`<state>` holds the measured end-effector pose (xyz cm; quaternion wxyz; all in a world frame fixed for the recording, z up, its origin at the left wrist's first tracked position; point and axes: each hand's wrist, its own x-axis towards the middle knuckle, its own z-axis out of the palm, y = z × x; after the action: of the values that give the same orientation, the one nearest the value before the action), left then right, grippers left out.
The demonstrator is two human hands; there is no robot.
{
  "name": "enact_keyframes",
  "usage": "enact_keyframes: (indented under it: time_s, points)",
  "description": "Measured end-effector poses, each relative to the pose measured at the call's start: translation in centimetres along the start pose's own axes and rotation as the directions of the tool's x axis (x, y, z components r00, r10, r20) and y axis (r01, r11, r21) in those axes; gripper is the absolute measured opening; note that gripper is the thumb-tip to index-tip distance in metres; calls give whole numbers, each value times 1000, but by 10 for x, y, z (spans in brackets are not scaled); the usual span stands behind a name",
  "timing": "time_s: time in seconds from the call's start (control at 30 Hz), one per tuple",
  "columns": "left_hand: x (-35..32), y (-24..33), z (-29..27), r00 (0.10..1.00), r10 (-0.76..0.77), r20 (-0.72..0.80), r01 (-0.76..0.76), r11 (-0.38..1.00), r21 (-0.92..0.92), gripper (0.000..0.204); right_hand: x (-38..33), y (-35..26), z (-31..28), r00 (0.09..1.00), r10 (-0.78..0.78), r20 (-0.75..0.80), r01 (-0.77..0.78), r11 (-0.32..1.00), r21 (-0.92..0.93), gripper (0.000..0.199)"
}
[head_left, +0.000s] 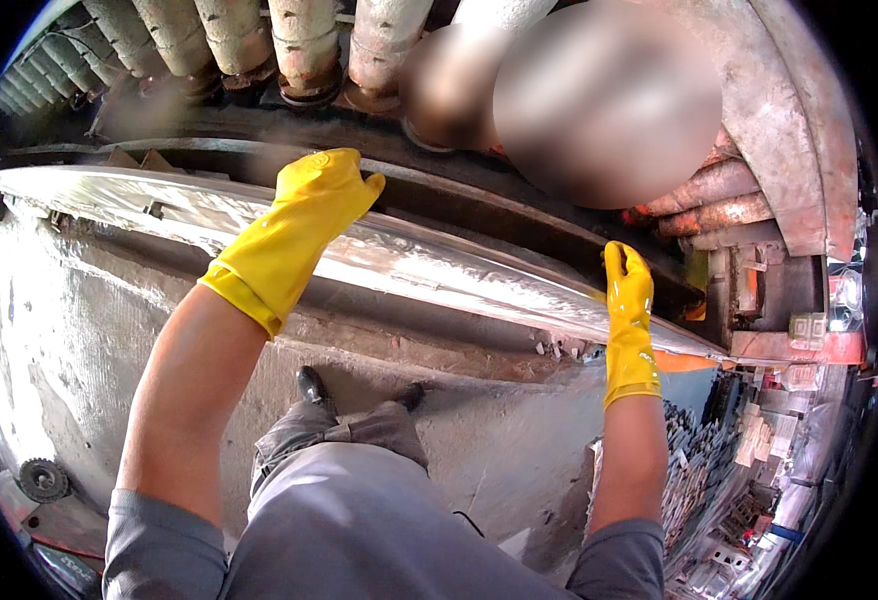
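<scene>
My left hand (pixel 327 182), in a long yellow rubber glove, is closed above the shiny metal-covered ledge (pixel 389 262) that runs across in front of me. Its fingers curl away from view, so what they hold, if anything, is hidden. Farther right, my right hand (pixel 629 285), in a matching wet glove, has its fingers bent together beside the dark trough (pixel 479 215) behind the ledge. Anything between those fingers is too small or hidden to make out.
A row of thick, worn rollers or pipes (pixel 304 45) lines the far side. Large blurred patches cover part of the top. A rusty metal frame (pixel 774 290) stands at the right. Below it lies a pile of thin grey pieces (pixel 694 460). A black toothed wheel (pixel 43 481) rests lower left.
</scene>
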<state>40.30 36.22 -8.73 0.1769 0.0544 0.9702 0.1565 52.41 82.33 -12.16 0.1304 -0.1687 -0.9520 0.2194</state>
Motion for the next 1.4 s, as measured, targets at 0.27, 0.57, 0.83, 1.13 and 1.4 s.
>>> enact_keyframes:
  time_s: [0.27, 0.57, 0.83, 1.13, 1.4]
  points:
    - [-34, -3, 18, 999, -45, 14, 45, 999, 18, 61, -39, 15, 3, 995, -28, -92, 21, 996, -82, 36]
    - [-70, -2, 51, 990, -142, -22, 144, 987, 65, 64, -79, 21, -3, 995, 92, 44, -85, 985, -148, 44]
    - [-78, -3, 68, 976, -158, -150, 159, 987, -7, 60, -84, 18, -8, 949, 218, 226, -166, 959, -228, 50]
    - [-81, -2, 79, 951, -177, -252, 175, 984, -29, 61, -87, 24, -8, 961, 215, 173, -158, 943, -293, 64]
    - [-103, -3, 95, 917, -139, -373, 110, 989, -99, 59, -108, 29, -9, 949, 248, 193, -162, 913, -375, 71]
